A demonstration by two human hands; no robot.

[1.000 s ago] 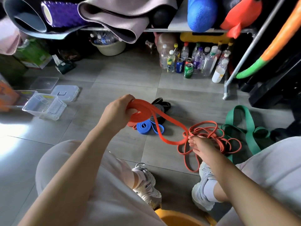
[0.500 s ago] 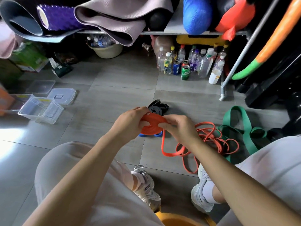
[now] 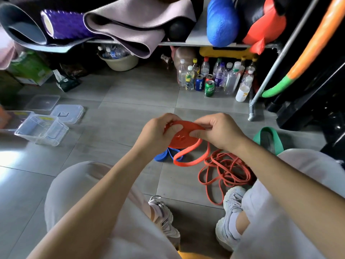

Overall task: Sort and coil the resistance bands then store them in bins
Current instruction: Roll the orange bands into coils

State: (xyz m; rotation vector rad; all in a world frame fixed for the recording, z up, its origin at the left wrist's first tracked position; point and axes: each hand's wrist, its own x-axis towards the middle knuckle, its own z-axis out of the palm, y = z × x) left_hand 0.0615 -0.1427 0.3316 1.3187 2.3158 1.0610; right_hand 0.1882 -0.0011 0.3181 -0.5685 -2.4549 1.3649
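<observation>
Both hands hold a wide orange resistance band [image 3: 182,136], wound into a flat coil above the floor. My left hand [image 3: 156,132] grips the coil's left side, and my right hand [image 3: 217,130] pinches its right edge. A loose loop of the same band hangs down under the coil. A blue band [image 3: 162,157] lies on the tiles just below the coil. Thin orange bands [image 3: 226,170] lie tangled on the floor at my right foot. A green band [image 3: 268,139] shows behind my right forearm. Clear plastic bins [image 3: 42,128] stand open at the left.
Two clear lids [image 3: 67,114] lie beside the bins. Several bottles and cans [image 3: 214,79] stand under a metal shelf loaded with rolled mats and a blue roller [image 3: 222,21]. A shelf leg [image 3: 252,111] stands at the right. My knees and shoes fill the foreground.
My right hand left the thin orange tangle and came up to the coil. The band's free length has shortened into a small hanging loop as more of it wound onto the coil.
</observation>
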